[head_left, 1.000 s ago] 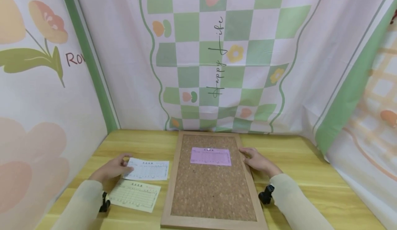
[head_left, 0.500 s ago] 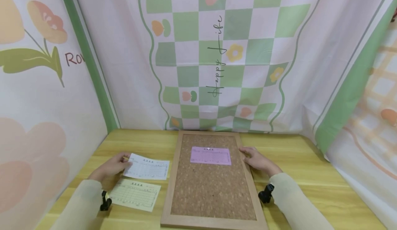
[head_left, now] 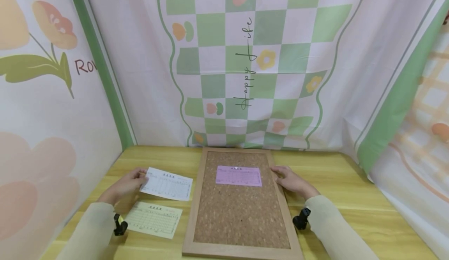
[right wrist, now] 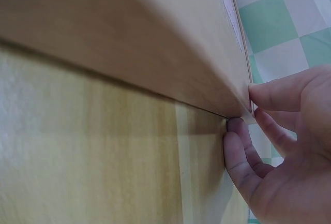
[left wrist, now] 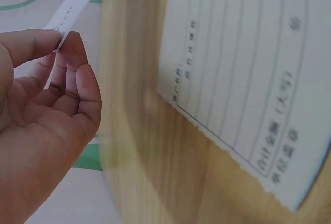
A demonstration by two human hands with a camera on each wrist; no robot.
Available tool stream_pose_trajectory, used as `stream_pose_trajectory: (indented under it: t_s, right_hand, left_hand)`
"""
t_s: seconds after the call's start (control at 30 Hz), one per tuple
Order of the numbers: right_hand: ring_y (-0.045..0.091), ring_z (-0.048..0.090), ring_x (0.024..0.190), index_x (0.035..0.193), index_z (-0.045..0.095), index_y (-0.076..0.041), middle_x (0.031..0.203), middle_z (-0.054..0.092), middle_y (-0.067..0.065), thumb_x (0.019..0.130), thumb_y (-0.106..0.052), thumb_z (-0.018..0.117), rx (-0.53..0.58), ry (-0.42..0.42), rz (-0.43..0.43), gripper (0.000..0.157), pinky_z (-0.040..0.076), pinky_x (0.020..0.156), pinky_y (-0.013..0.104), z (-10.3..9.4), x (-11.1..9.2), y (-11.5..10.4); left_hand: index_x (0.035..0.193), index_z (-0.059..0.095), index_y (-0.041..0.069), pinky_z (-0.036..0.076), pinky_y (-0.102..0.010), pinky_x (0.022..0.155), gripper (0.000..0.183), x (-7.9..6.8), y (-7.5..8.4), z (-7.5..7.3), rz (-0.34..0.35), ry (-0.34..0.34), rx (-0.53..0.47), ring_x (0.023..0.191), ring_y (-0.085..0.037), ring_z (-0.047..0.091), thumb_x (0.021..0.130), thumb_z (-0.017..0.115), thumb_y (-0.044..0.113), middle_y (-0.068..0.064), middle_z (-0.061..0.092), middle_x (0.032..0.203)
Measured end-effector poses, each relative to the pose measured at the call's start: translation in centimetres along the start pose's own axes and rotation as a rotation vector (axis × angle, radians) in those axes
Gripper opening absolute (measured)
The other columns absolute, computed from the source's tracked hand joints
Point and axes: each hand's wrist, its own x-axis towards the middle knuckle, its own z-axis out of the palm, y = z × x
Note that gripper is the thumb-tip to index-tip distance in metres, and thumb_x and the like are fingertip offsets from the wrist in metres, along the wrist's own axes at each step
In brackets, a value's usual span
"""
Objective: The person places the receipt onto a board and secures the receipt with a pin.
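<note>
My left hand (head_left: 123, 186) pinches the left edge of a white printed slip (head_left: 168, 184) between thumb and fingers. In the left wrist view the white slip (left wrist: 77, 4) is raised off the wooden table. Just below it in the head view, a yellow printed slip (head_left: 154, 220) lies flat. A wood-framed cork board (head_left: 242, 217) rests on the table, and a purple slip (head_left: 238, 177) is fixed near its top with a white pushpin (head_left: 236, 168). My right hand (head_left: 294, 183) grips the board's right edge, thumb on the frame (right wrist: 227, 87) and fingers curled against its side.
Wooden table (head_left: 336, 197) surface spreads on both sides of the board. A green-and-white checked curtain (head_left: 242, 76) hangs close behind the table. A patterned cloth wall (head_left: 52, 115) stands on the left, another on the right.
The left hand has lifted the white slip from the table, raising it slightly away from the yellow slip. The right hand and the board have stayed in place.
</note>
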Motion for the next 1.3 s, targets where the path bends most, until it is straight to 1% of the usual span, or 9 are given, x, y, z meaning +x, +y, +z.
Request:
stream_pose_trajectory:
  t_s: [0.1,0.27,0.47,0.63,0.73,0.87,0.97,1.1,1.3]
  right_hand:
    - [0.057,0.020,0.136,0.147,0.038,0.012,0.147,0.025,0.038,0.102,-0.007,0.048,-0.007,-0.004,-0.009,0.050,0.022,0.108,0.068,0.0,-0.1,-0.3]
    - [0.057,0.022,0.134,0.147,0.038,0.011,0.146,0.025,0.039,0.103,-0.011,0.048,-0.035,-0.006,-0.034,0.050,0.025,0.106,0.067,-0.1,-0.2,-0.2]
    - [0.056,0.020,0.137,0.147,0.039,0.010,0.147,0.025,0.037,0.103,-0.011,0.048,-0.018,-0.005,-0.024,0.051,0.022,0.109,0.066,-0.2,-0.1,0.0]
    - [0.056,0.020,0.137,0.147,0.038,0.010,0.148,0.024,0.037,0.102,-0.009,0.048,-0.016,-0.008,0.004,0.051,0.021,0.109,0.067,-0.2,-0.1,-0.3]
    - [0.055,0.019,0.138,0.147,0.039,0.010,0.149,0.025,0.036,0.102,-0.007,0.049,-0.006,-0.008,0.035,0.049,0.021,0.109,0.067,-0.2,0.0,-0.4]
    - [0.055,0.021,0.138,0.147,0.041,0.009,0.149,0.026,0.036,0.101,-0.005,0.051,-0.002,-0.007,0.058,0.048,0.023,0.109,0.066,-0.2,0.1,-0.5]
    - [0.056,0.023,0.137,0.145,0.042,0.011,0.147,0.028,0.037,0.100,-0.004,0.053,-0.011,-0.002,0.050,0.048,0.025,0.108,0.066,-0.2,0.1,-0.7]
    - [0.056,0.025,0.136,0.143,0.044,0.013,0.145,0.031,0.039,0.097,-0.001,0.054,-0.011,0.015,0.036,0.048,0.025,0.108,0.066,-0.2,0.3,-0.9]
    - [0.054,0.032,0.135,0.138,0.051,0.011,0.143,0.042,0.036,0.095,0.001,0.056,-0.042,0.064,0.029,0.044,0.030,0.107,0.065,-0.1,0.4,-1.1]
  left_hand:
    - [0.137,0.043,-0.006,0.046,-0.048,0.093,0.041,0.2,0.1,-0.1,0.021,-0.002,-0.020,0.106,-0.028,0.056,0.105,0.050,0.018,-0.017,0.057,0.119]
    - [0.135,0.042,-0.008,0.047,-0.046,0.091,0.041,0.2,0.4,-0.3,0.071,-0.015,-0.036,0.105,-0.028,0.057,0.107,0.048,0.020,-0.018,0.057,0.119]
    - [0.137,0.043,-0.006,0.047,-0.038,0.091,0.040,0.3,0.8,-0.2,0.076,-0.021,-0.099,0.104,-0.025,0.058,0.107,0.048,0.019,-0.016,0.057,0.119]
    - [0.141,0.040,-0.006,0.047,-0.041,0.094,0.044,0.3,1.0,0.0,0.088,-0.022,-0.131,0.104,-0.024,0.059,0.107,0.049,0.021,-0.017,0.057,0.121]
    - [0.141,0.041,-0.005,0.047,-0.043,0.096,0.044,0.3,1.2,0.1,0.093,-0.023,-0.136,0.106,-0.025,0.060,0.107,0.049,0.021,-0.018,0.058,0.122]
    - [0.140,0.043,-0.003,0.047,-0.039,0.094,0.041,0.5,1.4,0.3,0.089,-0.017,-0.151,0.106,-0.024,0.060,0.107,0.048,0.020,-0.017,0.058,0.123]
    - [0.141,0.043,-0.003,0.048,-0.037,0.092,0.042,0.6,1.5,0.6,0.084,-0.013,-0.165,0.106,-0.024,0.060,0.107,0.049,0.021,-0.017,0.058,0.123]
    - [0.143,0.041,-0.005,0.048,-0.039,0.093,0.045,0.9,1.8,1.2,0.087,-0.018,-0.181,0.107,-0.024,0.060,0.107,0.049,0.021,-0.018,0.057,0.125]
    - [0.142,0.041,-0.004,0.048,-0.039,0.093,0.044,1.4,2.1,2.3,0.080,-0.023,-0.212,0.106,-0.024,0.061,0.107,0.049,0.020,-0.018,0.057,0.125]
